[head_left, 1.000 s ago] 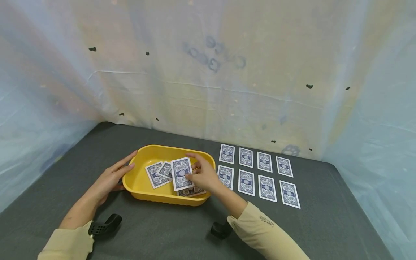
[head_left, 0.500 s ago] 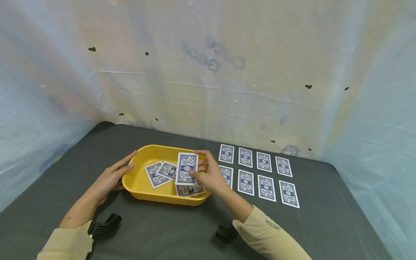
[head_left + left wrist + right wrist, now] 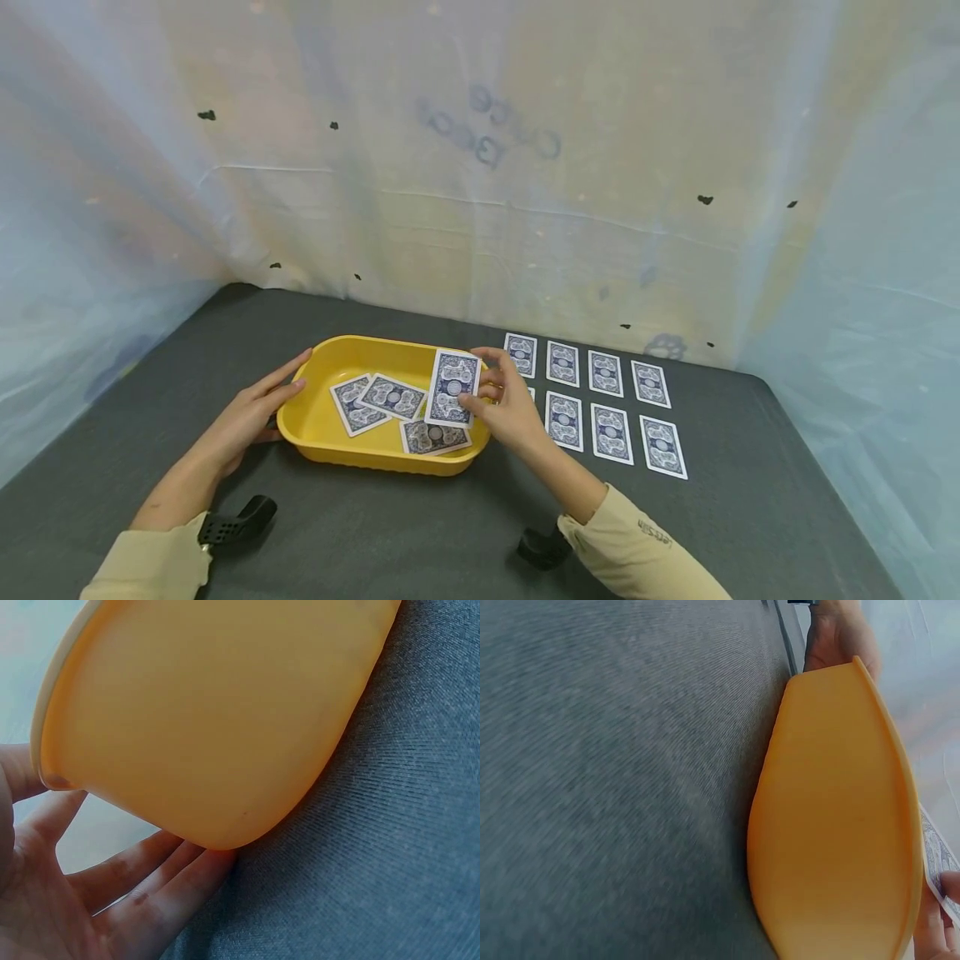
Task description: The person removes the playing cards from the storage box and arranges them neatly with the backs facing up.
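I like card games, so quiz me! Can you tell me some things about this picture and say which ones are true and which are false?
1. The right hand pinches a card above the yellow tub. True.
2. The left hand holds a card. False: its straight fingers rest against the tub's side.
3. Three cards lie flat in the tub. True.
4. The cards on the table show their faces. False: all lie backs up.

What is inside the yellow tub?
Three face-down cards lie in the tub. The right hand holds a fourth card above them, hiding part of the floor; their faces can't be seen.
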A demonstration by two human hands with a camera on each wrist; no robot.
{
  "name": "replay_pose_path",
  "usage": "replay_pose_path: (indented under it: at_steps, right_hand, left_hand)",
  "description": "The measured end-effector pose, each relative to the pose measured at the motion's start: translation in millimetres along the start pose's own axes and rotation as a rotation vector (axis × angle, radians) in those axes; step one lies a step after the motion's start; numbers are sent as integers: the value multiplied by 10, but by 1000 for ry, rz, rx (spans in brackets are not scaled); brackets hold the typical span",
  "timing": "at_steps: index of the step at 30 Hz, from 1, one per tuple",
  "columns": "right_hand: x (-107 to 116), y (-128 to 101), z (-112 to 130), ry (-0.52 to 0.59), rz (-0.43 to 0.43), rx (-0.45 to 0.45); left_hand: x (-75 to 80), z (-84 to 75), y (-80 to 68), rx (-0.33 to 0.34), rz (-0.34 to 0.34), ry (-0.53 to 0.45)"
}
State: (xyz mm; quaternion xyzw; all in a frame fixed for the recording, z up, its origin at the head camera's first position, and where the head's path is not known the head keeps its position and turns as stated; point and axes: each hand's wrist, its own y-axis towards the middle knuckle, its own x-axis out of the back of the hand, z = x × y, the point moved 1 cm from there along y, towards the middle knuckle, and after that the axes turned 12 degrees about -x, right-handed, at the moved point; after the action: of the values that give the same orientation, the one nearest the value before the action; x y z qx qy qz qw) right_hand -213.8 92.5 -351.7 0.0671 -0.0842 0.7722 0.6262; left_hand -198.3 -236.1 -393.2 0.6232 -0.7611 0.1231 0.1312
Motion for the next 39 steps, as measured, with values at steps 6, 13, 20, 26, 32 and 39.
replay_pose_path:
  at_steps: [6,13,20,26,32,39]
  right_hand:
    - [98,-51,-23,-11,-18,11]
    - [199,-115,-66,2,-40,3]
    - [302,-191,-91,-4,-69,-31]
    - [397,-252,-111,-27,-110,-65]
    - [503,-319,-142,-55,-120,-54]
    - [629,-382,-185,-75,-115,-99]
  left_hand:
    - [0,-1,-1,7,0,9]
    - [-8,0,7,17,3,24]
    - [-9,0,11,21,7,25]
    - [-9,2,14,31,9,25]
    - [-7,12,22,36,7,25]
    - [-3,10,27,31,8,17]
